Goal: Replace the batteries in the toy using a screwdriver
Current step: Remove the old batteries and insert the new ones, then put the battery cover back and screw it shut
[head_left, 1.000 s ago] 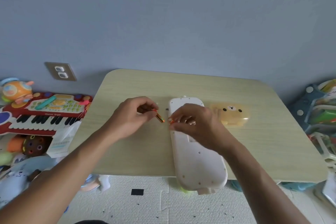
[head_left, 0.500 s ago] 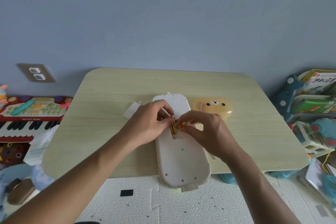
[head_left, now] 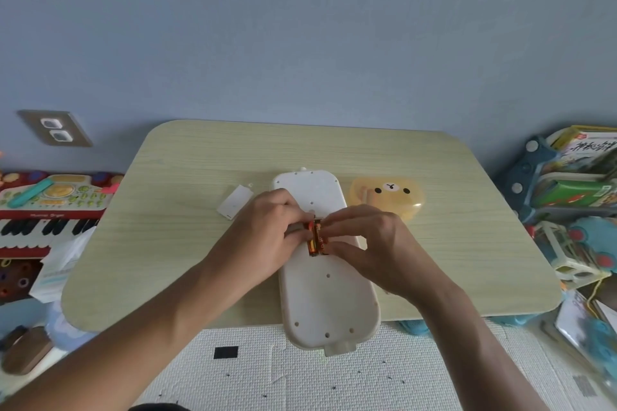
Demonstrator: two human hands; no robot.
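Toy [head_left: 325,297] lies white back up on the table [head_left: 187,243], cover [head_left: 234,202] and bear case [head_left: 387,195] beside it. Both hands, left [head_left: 263,237] and right [head_left: 374,243], pinch orange batteries [head_left: 316,238] at its compartment.

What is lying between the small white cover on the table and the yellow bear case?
In the head view, the top end of the white toy lies between the white cover and the yellow bear case.

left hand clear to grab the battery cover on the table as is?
Probably yes. The battery cover lies bare on the table, just beyond the left hand, nothing between them. But that hand is busy on the batteries in the toy and must let go first.
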